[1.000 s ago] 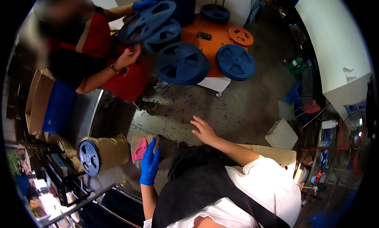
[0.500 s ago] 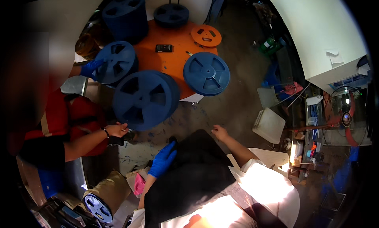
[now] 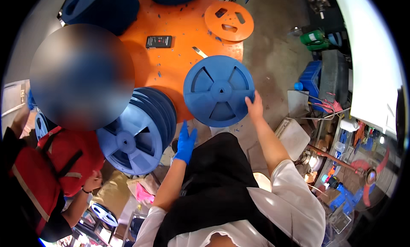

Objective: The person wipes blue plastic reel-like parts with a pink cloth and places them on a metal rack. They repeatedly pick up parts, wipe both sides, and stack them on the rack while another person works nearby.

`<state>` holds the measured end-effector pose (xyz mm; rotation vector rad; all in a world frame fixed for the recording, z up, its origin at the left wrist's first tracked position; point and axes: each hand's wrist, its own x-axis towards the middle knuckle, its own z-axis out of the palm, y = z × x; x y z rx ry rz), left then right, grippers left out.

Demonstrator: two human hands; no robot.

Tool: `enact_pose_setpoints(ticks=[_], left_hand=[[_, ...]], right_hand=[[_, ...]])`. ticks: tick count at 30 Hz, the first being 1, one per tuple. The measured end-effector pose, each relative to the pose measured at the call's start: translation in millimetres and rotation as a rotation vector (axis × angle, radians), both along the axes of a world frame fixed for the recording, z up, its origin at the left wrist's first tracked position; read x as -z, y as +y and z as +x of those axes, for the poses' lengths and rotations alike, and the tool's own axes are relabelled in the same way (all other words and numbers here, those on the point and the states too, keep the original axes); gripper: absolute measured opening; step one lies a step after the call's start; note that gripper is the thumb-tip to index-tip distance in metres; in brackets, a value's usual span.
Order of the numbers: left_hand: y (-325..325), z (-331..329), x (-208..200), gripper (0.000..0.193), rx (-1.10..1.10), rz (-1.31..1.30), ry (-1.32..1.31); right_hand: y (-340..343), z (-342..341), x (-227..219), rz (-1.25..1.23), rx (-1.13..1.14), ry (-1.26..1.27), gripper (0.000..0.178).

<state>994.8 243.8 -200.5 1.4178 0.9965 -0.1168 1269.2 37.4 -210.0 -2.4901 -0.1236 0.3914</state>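
Note:
A round blue plastic reel (image 3: 218, 86) with three wedge-shaped windows lies flat at the near edge of the orange round table (image 3: 171, 76). At its lower right rim is my bare right hand (image 3: 255, 107), thumb over the edge and fingers along the side. My left hand (image 3: 185, 143), in a blue glove, is held open with fingers spread, just below and left of that reel. It touches nothing that I can see. To its left leans a stack of similar blue reels (image 3: 145, 138).
On the table lie an orange reel (image 3: 229, 22), a black phone (image 3: 159, 42) and a small blade-like strip (image 3: 199, 52). More blue reels (image 3: 102, 10) are stacked at the far left. A co-worker in a red garment (image 3: 72, 157) stands left. A fan (image 3: 370, 176) is at right.
My view has come closer to the table. My right hand has moved up to the reel's rim, and my left glove has risen with fingers spread. The co-worker has come further into view.

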Motion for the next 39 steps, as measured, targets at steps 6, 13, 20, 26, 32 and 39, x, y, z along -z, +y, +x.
enact_pose_setpoints(ticks=[6, 13, 20, 26, 32, 39], left_hand=[[4, 97, 0, 0.075, -0.630, -0.270, 0.061], [-22, 69, 31, 0.073, -0.738, -0.218, 0.093], [-14, 54, 60, 0.068, -0.730, -0.109, -0.004], [1, 105, 22, 0.082, -0.661, -0.155, -0.149], [-7, 109, 28, 0.096, -0.622, -0.136, -0.127], [16, 131, 21, 0.096, -0.457, 0.174, 0.053]], right_hand=[[41, 83, 3, -0.232, -0.087, 0.026, 0.055], [-10, 129, -18, 0.128, -0.106, -0.148, 0.045], [57, 181, -57, 0.094, -0.621, 0.037, 0.045], [126, 152, 1, 0.054, -0.907, -0.091, 0.069], [50, 110, 18, 0.184, -0.421, 0.168, 0.103], [-6, 7, 40, 0.335, 0.119, 0.306, 0.118]])
